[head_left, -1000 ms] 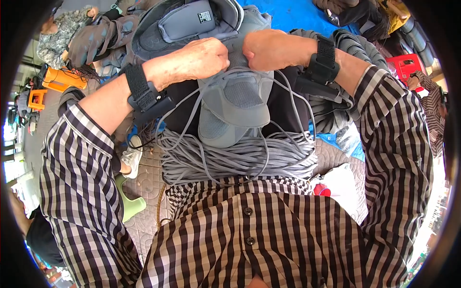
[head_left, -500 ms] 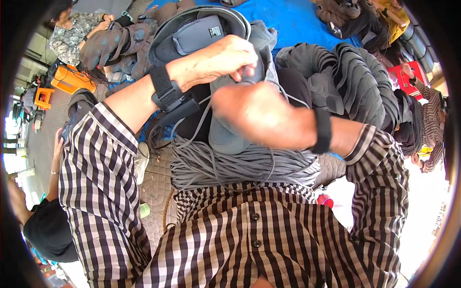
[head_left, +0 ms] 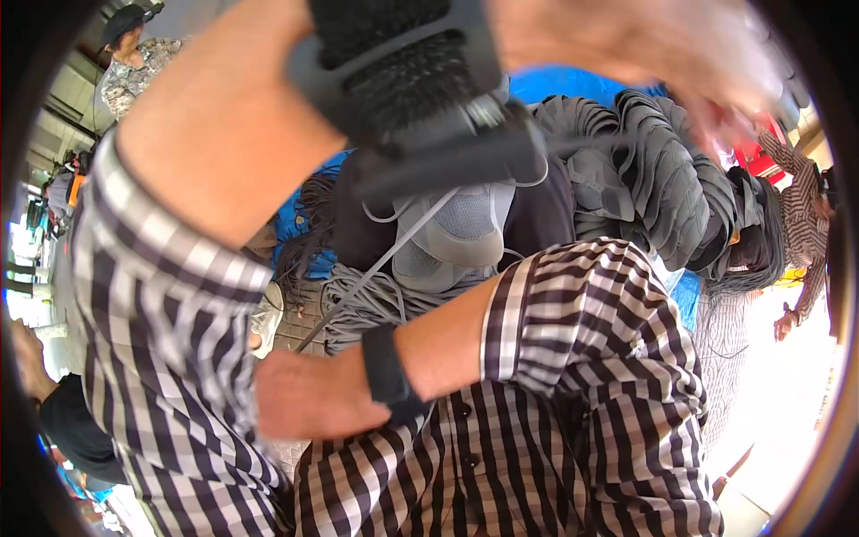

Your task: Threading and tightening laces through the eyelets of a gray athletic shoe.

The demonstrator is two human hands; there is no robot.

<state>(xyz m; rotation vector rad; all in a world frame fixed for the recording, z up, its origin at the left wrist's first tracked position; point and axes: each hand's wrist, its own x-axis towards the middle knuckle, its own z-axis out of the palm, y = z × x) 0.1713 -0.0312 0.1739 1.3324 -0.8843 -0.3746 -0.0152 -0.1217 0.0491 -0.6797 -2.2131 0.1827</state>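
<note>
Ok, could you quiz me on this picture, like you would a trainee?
1. True or false: the right hand holds the grey cap.
2. The sheet behind the stacked grey goods is: A blue, B green, C yellow.
3. Fill in: the wristband on the right arm is coloured ____.
Key: 1 false, the hand is low by the shirt, apart from the cap; 2 A; 3 black.

Two hands (head_left: 309, 394), one grey cap (head_left: 452, 237), two black wristbands (head_left: 386, 371).
</note>
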